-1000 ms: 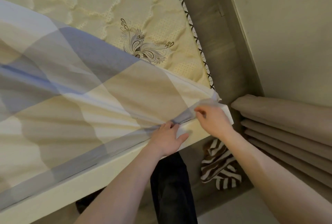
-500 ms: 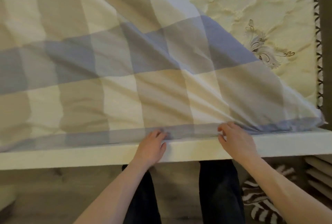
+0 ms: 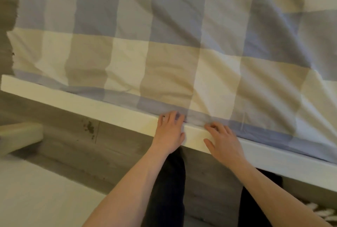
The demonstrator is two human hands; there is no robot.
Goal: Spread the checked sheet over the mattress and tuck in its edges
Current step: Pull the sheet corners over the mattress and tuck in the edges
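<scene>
Along the near side of the bed, both hands sit close together at the seam where the checked sheet [image 3: 164, 48] meets the white bed rail [image 3: 109, 107]. The left hand [image 3: 169, 133] lies palm down on the rail, its fingers pressed together and pushed into the gap over the sheet's blue hem. Just to its right, the right hand [image 3: 223, 143] has its fingers curled onto the same hem, thumb spread out on the rail; whether it pinches cloth or only presses it I cannot tell.

Beyond the fingers the sheet covers all the mattress that shows, so the spreading looks largely done, though creases run across it. Left of the hands the hem appears to go down behind the rail. Right of them the blue edge lies loose on top of the rail, so that stretch looks not yet tucked. The far side and the corners are out of view.
</scene>
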